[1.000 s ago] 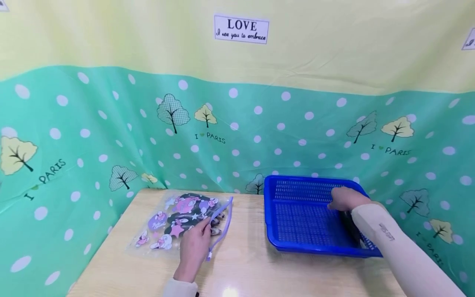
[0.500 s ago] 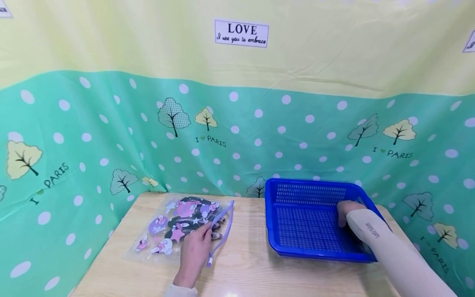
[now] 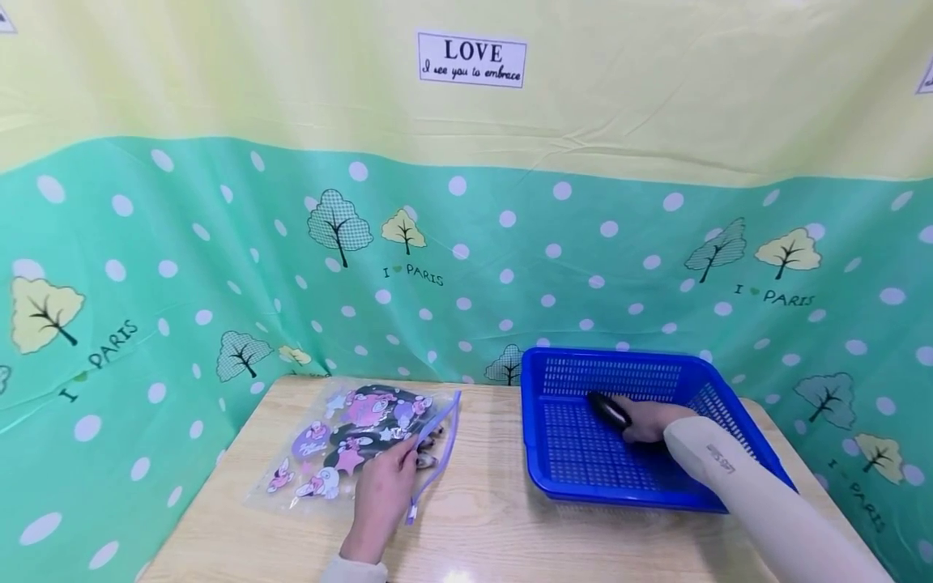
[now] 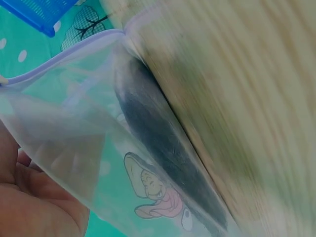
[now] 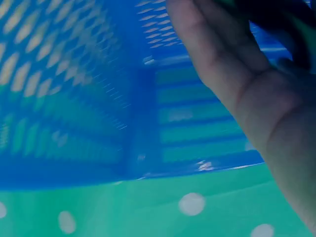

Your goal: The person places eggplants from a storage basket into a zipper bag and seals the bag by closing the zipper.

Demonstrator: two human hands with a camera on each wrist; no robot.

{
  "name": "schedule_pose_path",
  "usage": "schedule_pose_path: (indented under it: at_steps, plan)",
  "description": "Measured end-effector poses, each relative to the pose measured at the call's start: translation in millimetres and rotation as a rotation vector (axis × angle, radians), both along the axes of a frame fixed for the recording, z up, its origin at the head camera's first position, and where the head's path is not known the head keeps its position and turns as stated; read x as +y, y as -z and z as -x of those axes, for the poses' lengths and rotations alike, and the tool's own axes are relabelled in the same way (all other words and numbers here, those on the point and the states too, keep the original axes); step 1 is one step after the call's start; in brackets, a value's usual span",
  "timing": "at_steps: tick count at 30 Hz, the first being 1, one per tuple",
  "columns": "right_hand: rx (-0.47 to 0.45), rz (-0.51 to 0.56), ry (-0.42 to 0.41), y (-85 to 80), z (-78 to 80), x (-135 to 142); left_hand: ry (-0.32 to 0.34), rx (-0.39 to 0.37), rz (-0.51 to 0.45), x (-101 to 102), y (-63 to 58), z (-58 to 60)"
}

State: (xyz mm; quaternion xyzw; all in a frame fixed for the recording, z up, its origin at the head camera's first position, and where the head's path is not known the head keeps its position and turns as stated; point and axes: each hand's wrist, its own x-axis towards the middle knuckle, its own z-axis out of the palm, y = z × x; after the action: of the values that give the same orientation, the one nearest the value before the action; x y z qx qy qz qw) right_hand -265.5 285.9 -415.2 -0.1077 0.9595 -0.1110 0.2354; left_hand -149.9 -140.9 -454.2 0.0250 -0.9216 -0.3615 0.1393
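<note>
A clear zip bag point(image 3: 313, 441) with pink and purple cartoon prints and a purple zip edge lies on the table at left. Dark long things point(image 4: 163, 133) show inside it, with greyish ends near its mouth. My left hand point(image 3: 382, 494) pinches the bag by its opening edge. Inside the blue basket point(image 3: 535, 470), my right hand point(image 3: 647, 419) grips a long black object point(image 3: 609, 411) with a rounded, glossy end; its exact kind cannot be told. In the right wrist view the fingers point(image 5: 222, 54) and a dark curved part are blurred.
The basket has slotted walls and stands at the right of the wooden table point(image 3: 481, 453), close to the back. A green and yellow patterned cloth point(image 3: 466, 243) hangs behind and at both sides. Bare wood lies between bag and basket.
My right hand has gone from the basket's right side toward its middle, bringing the black object left with it. My left hand has stayed at the bag's edge.
</note>
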Motion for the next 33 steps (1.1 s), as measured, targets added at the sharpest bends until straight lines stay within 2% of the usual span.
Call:
schedule_pose_path:
  at_steps: [2,6,8,11,14,19,25,29,33]
  plan:
    - [0.007,0.032,-0.029,3.0,3.3,-8.2,-0.001,0.002,0.004,-0.5,0.1,-0.2]
    - [0.106,0.064,-0.084,4.3,9.3,-21.2,-0.003,0.015,0.013,-0.5,0.3,-0.4]
    - [0.156,0.081,-0.089,2.6,11.9,-24.2,-0.002,0.017,0.01,-0.3,0.5,-0.4]
    - [0.173,0.133,-0.056,-1.0,14.8,-24.4,-0.001,0.02,0.002,-0.1,1.5,-0.5]
    - [0.166,0.198,-0.005,-5.9,15.7,-22.6,0.0,0.03,0.006,-0.5,2.1,-0.5]
    - [0.145,0.405,0.076,-10.9,16.4,-24.0,-0.004,0.025,-0.016,-1.9,2.1,0.5]
    - [0.019,0.631,0.128,-14.8,15.3,-28.4,-0.019,0.023,-0.037,-1.6,1.1,-0.2]
    - [-0.04,0.692,0.14,-17.1,14.6,-33.5,-0.036,0.016,-0.055,-1.6,0.5,-0.2]
    - [-0.02,0.657,0.11,-18.4,15.9,-40.7,-0.06,0.044,-0.053,-2.9,0.5,1.0]
